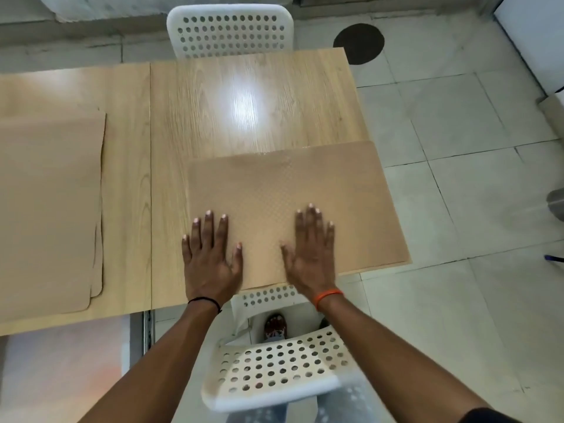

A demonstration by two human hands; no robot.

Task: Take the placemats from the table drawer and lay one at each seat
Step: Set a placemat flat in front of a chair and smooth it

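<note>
Flat on the wooden table (244, 102), a tan textured placemat (320, 184) lay at the near seat, its right end overhanging the table's right edge toward 3 o'clock and its near edge running along the table's front edge. Both hands pressed down on it with straight fingers. The left hand (210, 257) rested at the mat's lower left corner, fingers spread and pointing toward 12 o'clock, the thumb splayed toward the right; its little-finger side lay over the mat's left edge, partly on bare wood. The right hand (308, 254) lay flat on the mat's middle, its fingers closer together than the left's, thumb angled out toward the left hand. A black band (204, 301) circled the left wrist and an orange band (328, 296) the right.

Toward 9 o'clock, on the adjoining table section, a stack of placemats (48, 209) sat with staggered rounded corners. A white perforated chair (274, 367) stood at 6 o'clock, tucked under the table's near edge, and a second white perforated chair (230, 29) stood at 12 o'clock beyond the far edge. A dark round patch (358, 42) marked the tiled floor (457, 209) near 1 o'clock.
</note>
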